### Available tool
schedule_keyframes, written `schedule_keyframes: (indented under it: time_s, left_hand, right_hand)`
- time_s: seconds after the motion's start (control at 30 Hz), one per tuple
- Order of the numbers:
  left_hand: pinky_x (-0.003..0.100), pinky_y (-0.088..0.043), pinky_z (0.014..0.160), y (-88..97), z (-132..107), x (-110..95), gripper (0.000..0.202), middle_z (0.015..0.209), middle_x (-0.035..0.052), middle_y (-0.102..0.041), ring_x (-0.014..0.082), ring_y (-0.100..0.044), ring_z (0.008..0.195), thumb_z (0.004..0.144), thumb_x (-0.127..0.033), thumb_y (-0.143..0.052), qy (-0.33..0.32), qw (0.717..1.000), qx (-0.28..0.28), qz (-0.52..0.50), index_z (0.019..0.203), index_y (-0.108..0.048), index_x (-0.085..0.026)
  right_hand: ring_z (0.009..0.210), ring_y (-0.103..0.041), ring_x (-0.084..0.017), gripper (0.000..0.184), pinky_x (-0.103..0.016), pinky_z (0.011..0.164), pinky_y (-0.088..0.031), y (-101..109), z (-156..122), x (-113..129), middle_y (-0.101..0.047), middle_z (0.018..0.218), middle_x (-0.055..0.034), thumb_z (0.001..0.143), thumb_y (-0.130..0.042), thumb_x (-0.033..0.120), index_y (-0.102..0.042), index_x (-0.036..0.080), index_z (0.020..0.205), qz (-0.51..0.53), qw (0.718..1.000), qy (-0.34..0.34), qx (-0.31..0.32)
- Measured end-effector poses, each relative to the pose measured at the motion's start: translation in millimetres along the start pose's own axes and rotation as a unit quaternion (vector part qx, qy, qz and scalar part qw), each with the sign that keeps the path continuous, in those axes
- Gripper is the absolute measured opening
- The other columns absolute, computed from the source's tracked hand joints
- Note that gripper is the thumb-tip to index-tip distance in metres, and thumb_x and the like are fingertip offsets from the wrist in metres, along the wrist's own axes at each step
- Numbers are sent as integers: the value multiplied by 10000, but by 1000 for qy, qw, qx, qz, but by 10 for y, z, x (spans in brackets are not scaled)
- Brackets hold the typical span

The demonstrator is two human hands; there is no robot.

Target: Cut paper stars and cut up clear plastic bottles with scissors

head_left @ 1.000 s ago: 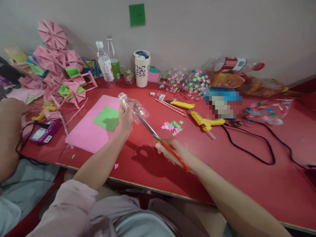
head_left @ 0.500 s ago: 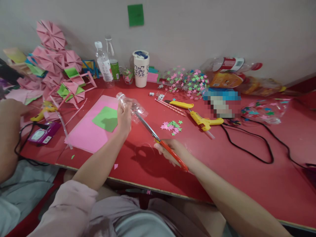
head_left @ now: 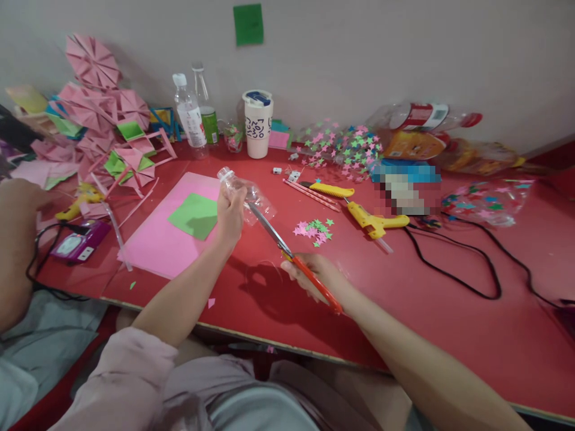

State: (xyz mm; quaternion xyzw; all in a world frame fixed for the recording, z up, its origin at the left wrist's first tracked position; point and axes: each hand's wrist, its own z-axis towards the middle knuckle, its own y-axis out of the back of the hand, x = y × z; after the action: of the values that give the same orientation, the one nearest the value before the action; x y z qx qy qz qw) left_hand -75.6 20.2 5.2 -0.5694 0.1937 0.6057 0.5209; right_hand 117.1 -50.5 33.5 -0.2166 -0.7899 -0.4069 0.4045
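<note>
A clear plastic bottle piece (head_left: 258, 194) with its neck at the upper left is gripped in my left hand (head_left: 231, 212). My right hand (head_left: 317, 275) is wrapped round the red handles of a pair of scissors (head_left: 317, 282). Their metal blades point up and left, and the tips meet the plastic beside my left fingers. Whether the blades are cutting into it I cannot tell. Under and left of my left hand lie a green paper square (head_left: 193, 216) and a pink paper sheet (head_left: 157, 248). Small pink and green paper stars (head_left: 314, 230) lie just beyond the scissors.
A yellow glue gun (head_left: 375, 222) with a black cord and a yellow cutter knife (head_left: 330, 190) lie to the right. Bottles (head_left: 191, 123) and a white cup (head_left: 257, 129) stand by the wall. Pink folded-paper models (head_left: 96, 102) and another person's arm (head_left: 18, 245) are at left.
My left hand and the bottle piece have shifted slightly to the right. My right hand with the scissors stays nearly in place.
</note>
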Motion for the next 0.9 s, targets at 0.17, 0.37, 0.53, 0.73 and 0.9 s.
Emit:
schedule_keyframes:
  time_s: [0.17, 0.37, 0.53, 0.73, 0.9]
  left_hand:
    - [336, -495, 770, 8, 17, 8, 129, 782, 16, -575, 150, -579, 750, 789, -327, -598, -23, 1000, 6, -10, 811, -554, -207]
    - [292, -477, 737, 7, 8, 51, 88, 785, 3, -587, 125, -567, 720, 756, -253, -593, -28, 999, 34, 17, 828, -557, -217]
    - [291, -475, 711, 3, -13, 61, 92, 779, 1, -569, 132, -561, 730, 750, -249, -605, -17, 999, 26, 36, 823, -556, -224]
    - [284, -465, 748, -26, -37, -11, 60, 776, 0, -563, 131, -549, 747, 759, -228, -605, -22, 998, -1, 58, 793, -558, -212]
    - [292, -458, 765, -16, -16, 12, 69, 778, 3, -569, 136, -565, 755, 766, -232, -606, -32, 998, 4, 52, 816, -564, -209]
  right_hand:
    - [352, -351, -68, 503, -217, 375, -279, 13, 2, 5, -335, 438, 73, 761, -515, 662, -401, 209, 574, 6, 1000, 0, 3]
    - [354, -409, -80, 494, -215, 388, -332, 67, -1, 20, -375, 432, 73, 772, -483, 671, -477, 196, 634, 25, 999, 13, 32]
    - [336, -388, -73, 484, -213, 371, -326, 50, 2, 31, -368, 433, 76, 778, -477, 662, -449, 202, 628, 41, 999, -5, 23]
    - [345, -351, -70, 436, -223, 358, -286, 15, 34, -8, -344, 442, 64, 783, -538, 575, -420, 206, 583, 5, 1000, -16, -9]
    - [336, -335, -65, 453, -223, 346, -286, 27, 30, -6, -332, 431, 68, 768, -553, 588, -413, 207, 568, 7, 1000, -19, -10]
